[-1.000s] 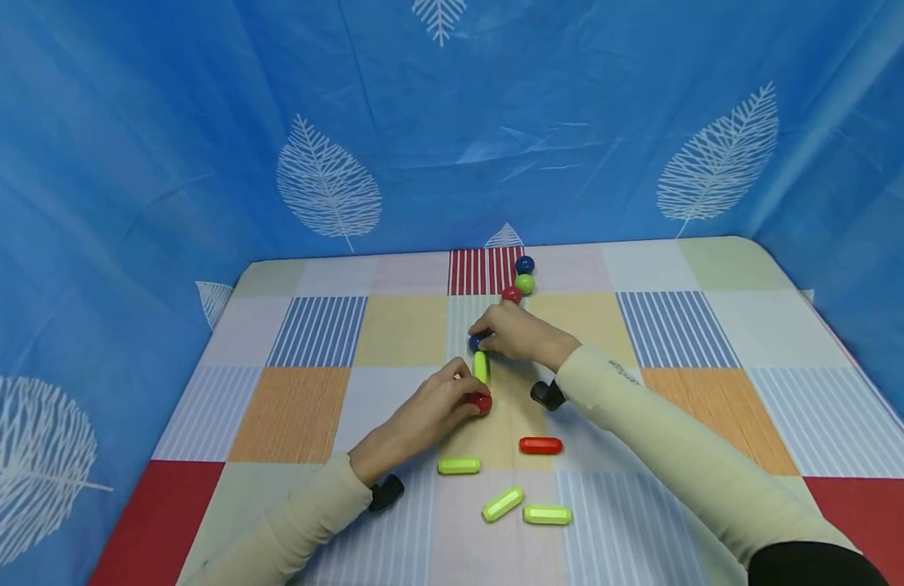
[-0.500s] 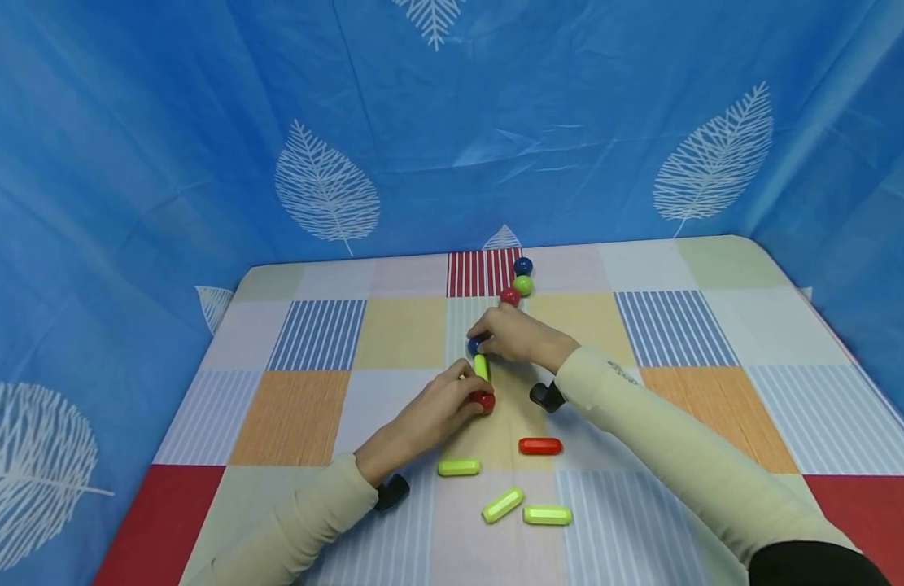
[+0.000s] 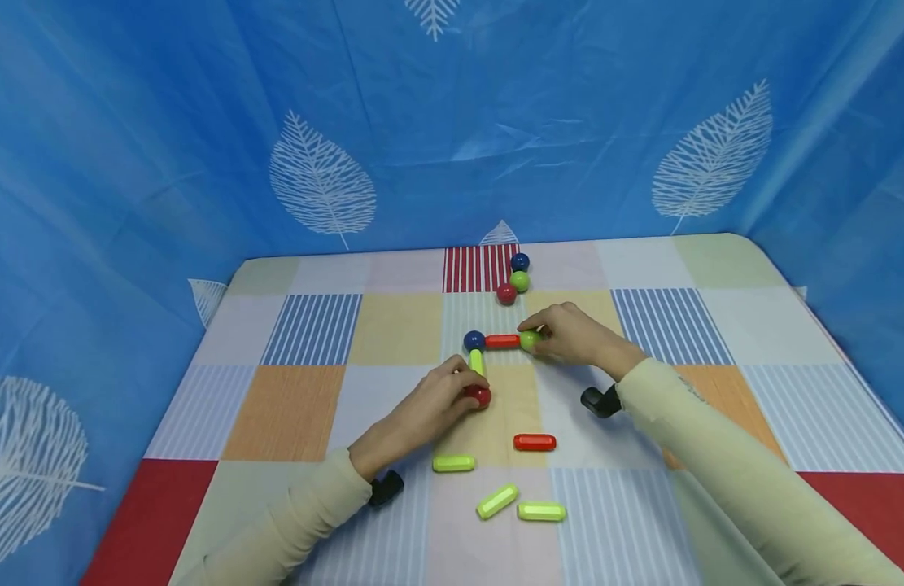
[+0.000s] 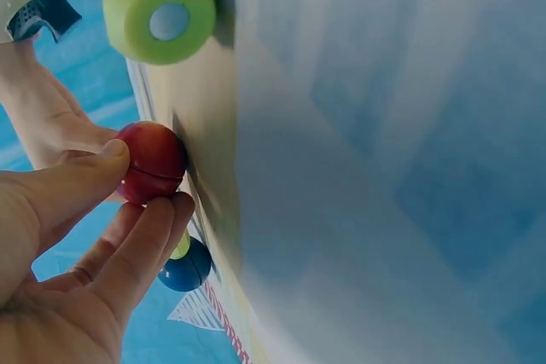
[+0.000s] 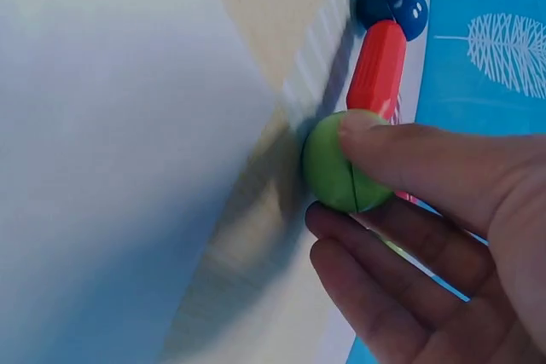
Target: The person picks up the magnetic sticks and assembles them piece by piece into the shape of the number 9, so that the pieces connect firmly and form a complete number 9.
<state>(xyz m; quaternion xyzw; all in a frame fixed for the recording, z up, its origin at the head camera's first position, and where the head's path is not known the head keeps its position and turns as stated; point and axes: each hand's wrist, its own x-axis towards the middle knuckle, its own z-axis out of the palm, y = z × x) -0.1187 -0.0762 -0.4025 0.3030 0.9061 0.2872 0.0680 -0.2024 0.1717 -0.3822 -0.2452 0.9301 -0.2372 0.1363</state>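
My left hand (image 3: 425, 407) pinches a red ball (image 4: 153, 159) between thumb and fingers. From that ball a light green rod (image 3: 477, 361) runs up to a blue ball (image 3: 474, 341). A red rod (image 3: 503, 342) goes rightward from the blue ball to a green ball (image 5: 333, 164). Thumb and fingers of my right hand (image 3: 572, 335) hold this green ball. In the right wrist view the red rod touches both the blue and the green ball. The pieces lie on or just over the cloth.
Behind the right hand, a loose red ball (image 3: 506, 294), green ball (image 3: 520, 282) and dark blue ball (image 3: 520, 262) sit close together. Nearer me lie a red rod (image 3: 534, 442) and light green rods (image 3: 454, 463), (image 3: 497, 501), (image 3: 542, 511) on the patchwork tablecloth (image 3: 290, 415).
My right hand has moved right, from the blue ball to the green ball. The red rod joined to the blue ball now shows. My left hand stays on its red ball.
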